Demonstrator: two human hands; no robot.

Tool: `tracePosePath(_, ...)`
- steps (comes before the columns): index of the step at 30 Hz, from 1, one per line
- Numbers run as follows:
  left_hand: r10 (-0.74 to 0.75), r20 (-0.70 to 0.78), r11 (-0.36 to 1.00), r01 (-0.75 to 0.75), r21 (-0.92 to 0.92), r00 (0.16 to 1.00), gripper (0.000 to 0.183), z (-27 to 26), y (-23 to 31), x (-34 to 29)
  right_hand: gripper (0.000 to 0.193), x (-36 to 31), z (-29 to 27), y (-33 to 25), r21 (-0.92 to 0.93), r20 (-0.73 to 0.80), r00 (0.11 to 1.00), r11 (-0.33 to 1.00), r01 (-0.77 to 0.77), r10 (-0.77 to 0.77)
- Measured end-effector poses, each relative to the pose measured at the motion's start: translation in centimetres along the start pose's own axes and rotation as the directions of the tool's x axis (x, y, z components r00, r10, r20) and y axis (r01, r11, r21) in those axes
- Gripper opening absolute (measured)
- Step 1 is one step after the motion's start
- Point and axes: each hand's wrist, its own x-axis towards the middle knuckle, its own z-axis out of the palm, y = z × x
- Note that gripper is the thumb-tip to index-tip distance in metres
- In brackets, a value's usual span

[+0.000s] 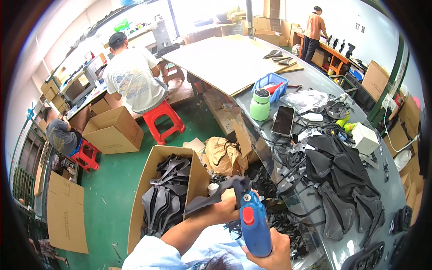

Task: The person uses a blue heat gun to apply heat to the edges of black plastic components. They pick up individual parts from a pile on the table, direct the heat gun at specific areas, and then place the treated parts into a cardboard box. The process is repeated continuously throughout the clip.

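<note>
My left hand [227,206] reaches across my body, its fingers wrapped round a curved black moulded piece [201,204] that looks soft. My right hand [277,252] grips a blue hand-held power tool [258,229] with a red button on top. The tool's front end meets the black piece near my left fingers, and what it does there is hidden. Just left of my arms, an open cardboard box [136,216] holds a stack of similar black pieces [163,202]. More flat black pieces [335,209] lie heaped on the grey table [315,245] to my right.
Black scraps [265,182] pile up below the table edge. A phone [283,120], a green bottle [260,104], a blue basket [280,95] and a white box [365,138] stand on the table. A person [132,78] sits on a red stool [164,118]; two others work farther off.
</note>
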Motion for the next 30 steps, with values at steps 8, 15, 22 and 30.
tracePosePath(8, -0.15, 0.243, 0.726, 0.274, -0.631, 0.958, 0.025, 0.7, 0.0, -2.4, 0.042, 0.9, -0.1, 1.5, -0.093, -0.203, 0.978, 0.995, 0.03, -0.049)
tracePosePath(15, -0.224, -0.188, 0.069, -0.177, -0.982, 0.956, 0.067, 1.5, 2.7, 0.7, 0.038, 0.7, 1.3, 1.4, 0.07, 0.022, 0.996, 0.994, 0.086, -0.088)
tracePosePath(22, -0.427, -0.453, 0.546, -0.177, -0.819, 0.782, 0.03, -2.0, 3.6, 1.3, 0.04, -0.7, 0.4, 0.4, -0.065, -0.019, 0.998, 0.996, -0.055, 0.054)
tracePosePath(30, -0.323, -0.353, 0.504, -0.156, -0.849, 0.878, 0.031, -2.7, 3.1, -0.4, 0.039, -1.4, 0.3, 2.2, -0.215, -0.066, 0.997, 0.974, -0.063, 0.05)
